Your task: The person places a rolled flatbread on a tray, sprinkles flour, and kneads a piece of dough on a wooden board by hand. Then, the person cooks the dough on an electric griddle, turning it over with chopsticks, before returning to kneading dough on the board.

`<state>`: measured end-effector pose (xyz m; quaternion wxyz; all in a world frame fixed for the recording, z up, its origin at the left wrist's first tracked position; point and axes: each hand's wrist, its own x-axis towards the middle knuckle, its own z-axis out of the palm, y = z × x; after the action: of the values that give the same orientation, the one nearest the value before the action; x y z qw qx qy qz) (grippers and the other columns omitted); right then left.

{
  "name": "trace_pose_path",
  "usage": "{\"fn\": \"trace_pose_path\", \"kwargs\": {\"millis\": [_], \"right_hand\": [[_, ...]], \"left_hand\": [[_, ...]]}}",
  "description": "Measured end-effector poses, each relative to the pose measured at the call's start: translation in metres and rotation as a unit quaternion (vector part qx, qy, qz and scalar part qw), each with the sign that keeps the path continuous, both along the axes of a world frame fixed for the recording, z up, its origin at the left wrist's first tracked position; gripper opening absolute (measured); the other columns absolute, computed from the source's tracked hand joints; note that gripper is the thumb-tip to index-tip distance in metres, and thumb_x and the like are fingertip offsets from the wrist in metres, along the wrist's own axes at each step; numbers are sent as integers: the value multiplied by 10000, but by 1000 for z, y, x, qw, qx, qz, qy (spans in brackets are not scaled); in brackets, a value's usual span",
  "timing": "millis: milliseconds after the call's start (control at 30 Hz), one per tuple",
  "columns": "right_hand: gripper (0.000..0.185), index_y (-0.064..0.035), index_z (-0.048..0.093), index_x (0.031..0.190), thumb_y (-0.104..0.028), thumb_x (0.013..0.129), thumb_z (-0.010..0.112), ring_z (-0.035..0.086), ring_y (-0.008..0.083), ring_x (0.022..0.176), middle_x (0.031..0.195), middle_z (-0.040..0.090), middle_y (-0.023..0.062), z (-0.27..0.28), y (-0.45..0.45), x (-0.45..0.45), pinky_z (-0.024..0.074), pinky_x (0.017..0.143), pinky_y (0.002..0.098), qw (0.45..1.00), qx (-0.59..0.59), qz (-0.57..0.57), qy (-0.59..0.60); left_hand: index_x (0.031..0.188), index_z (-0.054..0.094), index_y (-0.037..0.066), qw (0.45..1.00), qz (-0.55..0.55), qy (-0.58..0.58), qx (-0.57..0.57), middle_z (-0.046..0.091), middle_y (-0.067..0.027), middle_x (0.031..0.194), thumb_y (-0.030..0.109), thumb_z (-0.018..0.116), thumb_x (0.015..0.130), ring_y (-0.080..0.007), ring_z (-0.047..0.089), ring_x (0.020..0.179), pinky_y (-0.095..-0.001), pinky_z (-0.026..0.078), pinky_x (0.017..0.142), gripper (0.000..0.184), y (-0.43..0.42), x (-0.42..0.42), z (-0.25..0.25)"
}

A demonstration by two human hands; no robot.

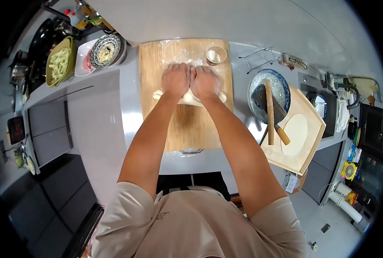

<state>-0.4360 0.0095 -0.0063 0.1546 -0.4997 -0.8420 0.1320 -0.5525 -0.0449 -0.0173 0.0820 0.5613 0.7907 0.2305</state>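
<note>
On a wooden board [185, 133], a long roll of pale dough [188, 100] lies crosswise beneath my wrists. My left hand [176, 79] presses down on it, fingers curled over its far side. Beside it, almost touching, my right hand [205, 81] bears on the dough in the same way. Both ends of the roll stick out past my wrists, and its middle shows between them. My fingertips are hidden under the knuckles. Flour dusts the board beyond my hands, and a small glass bowl of flour [216, 55] stands at its far right corner.
To the right are a blue-rimmed bowl [254, 84] with a cleaver [281, 134] and a rolling pin [269, 112] across it, and a wooden tray [307, 152] holding a flat dough sheet [295, 134]. A patterned bowl [105, 49] and a green basket [61, 62] stand left.
</note>
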Motion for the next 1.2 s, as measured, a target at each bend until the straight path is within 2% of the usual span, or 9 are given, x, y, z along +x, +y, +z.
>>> {"fn": "trace_pose_path", "kwargs": {"millis": [33,100,167,200,300,367,500,833,1200], "right_hand": [[392,-66,742,955,-344,1063,489,706,409,955,996,748,181,1,-4,2,555,890,513,1000,10,10,0],[399,-61,740,954,-344,1065,480,706,421,952,1002,751,189,7,-21,12,555,891,527,999,24,31,-6],[391,-59,736,985,-343,1062,479,694,420,980,1011,742,189,19,-35,27,538,919,531,990,-135,22,22],[387,-58,734,1001,-343,1061,478,688,420,993,1016,738,189,25,-45,36,529,934,533,976,-213,16,35],[363,-55,736,1073,-338,1052,509,661,407,1009,1007,713,180,23,-87,56,494,956,520,990,-138,-21,7],[329,-83,720,1130,-345,1031,548,626,392,1042,1049,699,174,5,-115,66,478,945,530,998,-53,-20,3],[305,-117,710,1169,-339,987,606,589,357,1013,1071,670,136,1,-154,75,452,899,523,994,106,-2,12],[322,-106,672,1124,-382,1053,521,587,352,1059,1107,663,122,18,-92,40,441,938,477,994,-27,-23,-105],[287,-89,657,1046,-343,1066,525,653,393,1017,1054,724,162,3,-11,2,513,905,517,997,-44,-54,12]], "left_hand": [[944,681,60,999,-11,-10,29,712,-185,957,350,506,1060,-393,636,978,-486,503,901,357,-1,-1,4],[1006,737,40,988,35,-106,-107,753,-200,1028,382,513,1043,-405,679,1028,-475,532,939,411,-20,6,22],[1054,773,64,928,71,-265,-253,775,-188,1097,391,512,1030,-399,702,1063,-460,538,968,419,-31,5,49],[1076,780,39,921,91,-290,-244,774,-195,1146,393,494,1021,-419,725,1042,-489,546,954,458,-38,3,22],[1098,789,82,946,88,-148,-276,774,-171,1124,383,493,1036,-399,699,1091,-524,499,1006,426,-80,46,72],[1139,792,135,993,88,-15,-72,756,-129,1099,379,505,1047,-368,658,1147,-546,423,1082,387,-117,76,46],[1221,738,149,996,46,0,75,668,-113,1226,321,597,1010,-335,571,1230,-514,365,1110,307,-160,83,18],[1157,728,134,999,11,23,35,653,-123,1144,326,614,993,-345,572,1096,-495,407,969,277,-92,45,24],[1037,712,108,998,-18,53,5,700,-111,1055,362,564,1017,-339,610,1078,-490,462,934,295,12,-6,10]]}}
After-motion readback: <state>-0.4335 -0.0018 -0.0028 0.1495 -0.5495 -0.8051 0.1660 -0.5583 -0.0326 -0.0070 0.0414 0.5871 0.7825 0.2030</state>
